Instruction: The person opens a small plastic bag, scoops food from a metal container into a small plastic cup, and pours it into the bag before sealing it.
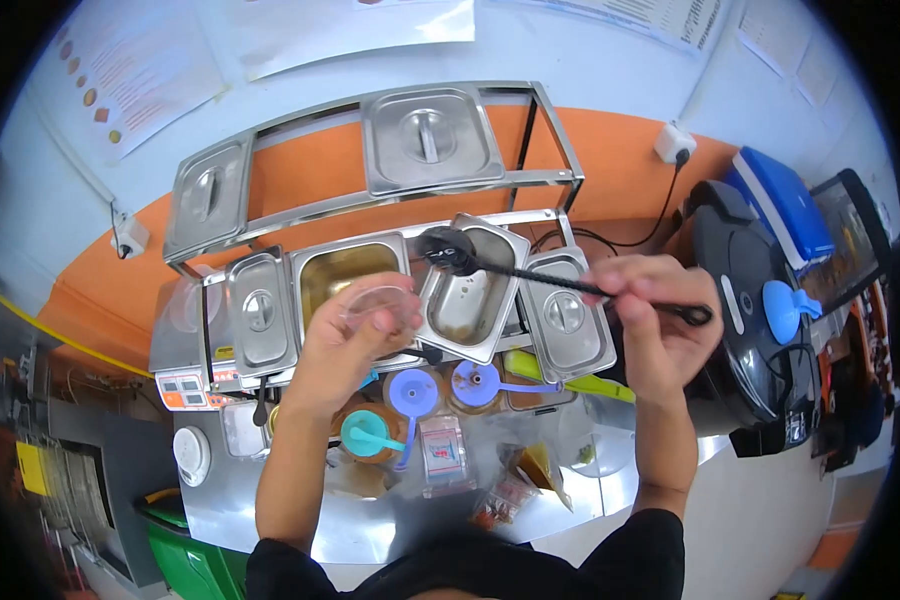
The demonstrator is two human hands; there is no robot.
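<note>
Two hands raised above a steel counter of lidded pans, each occupied.

Item 1: ladle (530, 275), black, long-handled. Long axis runs nearly level across the view, bowl end to the person's left, handle end to the right and slightly lower. Bowl hangs over an open steel pan (467, 295) that stands tilted, its lid absent. Whether the bowl carries anything cannot be told.

Item 2: right hand (660, 320), closed around the ladle's handle near its far end, fingers wrapped over the top. It lies well to the right of the open pan; only the ladle's length bridges the gap.

Item 3: left hand (355, 335), fingers curled about a clear plastic cup (378, 305), holding it from below and behind. The cup's mouth faces up and sits just beside the pan's left edge, lower than the ladle bowl and a little to its left. This hand is the nearer one to the bowl.

Item 4: second open pan (345, 275) behind the cup, holding brownish liquid.

Item 5: lidded jars (410, 395) with blue and teal caps, on the surface (300, 510) below both hands, apart from them.
</note>
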